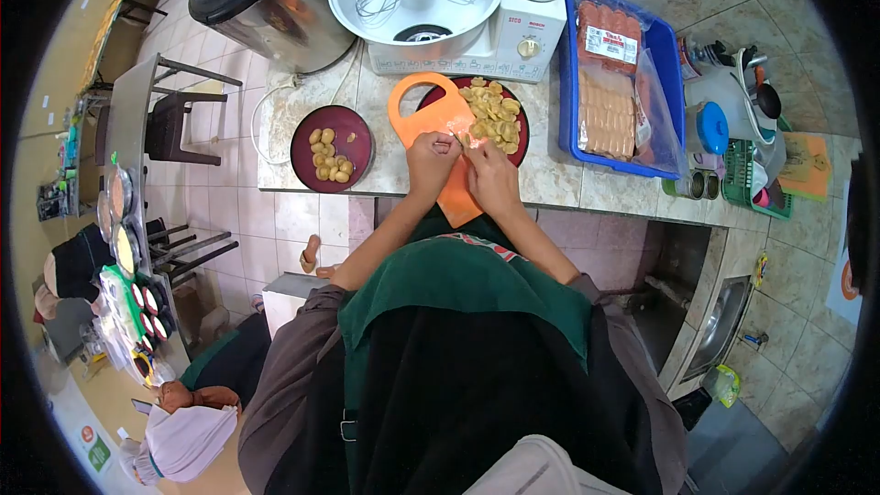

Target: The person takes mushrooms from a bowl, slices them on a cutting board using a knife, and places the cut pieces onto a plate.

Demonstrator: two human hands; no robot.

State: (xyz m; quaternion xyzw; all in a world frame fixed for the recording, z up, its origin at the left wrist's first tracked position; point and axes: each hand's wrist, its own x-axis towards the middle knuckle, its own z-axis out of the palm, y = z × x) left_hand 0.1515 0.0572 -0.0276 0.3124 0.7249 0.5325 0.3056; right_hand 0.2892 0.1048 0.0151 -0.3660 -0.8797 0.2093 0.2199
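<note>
My left hand [433, 166] is closed over the orange cutting board [434, 115], its fingertips pinched together. Close beside it, my right hand [493, 176] is also closed, its fingers near the left fingertips. What either hand holds is too small and too covered to make out. Behind my right hand, a dark red plate [524, 139] carries a heap of yellowish slices [495, 113]. To the left stands another dark red plate [357, 128] with several small, round, yellowish pieces [332, 165] that look like baby potatoes. The board's near end hangs over the counter edge.
A stand mixer [530, 27] with a white bowl and a steel container [302, 23] with a black lid stand behind. At right is a blue tray [568, 110] of packaged sausages [606, 115], then a green basket [742, 185]. Another person [197, 431] is at lower left.
</note>
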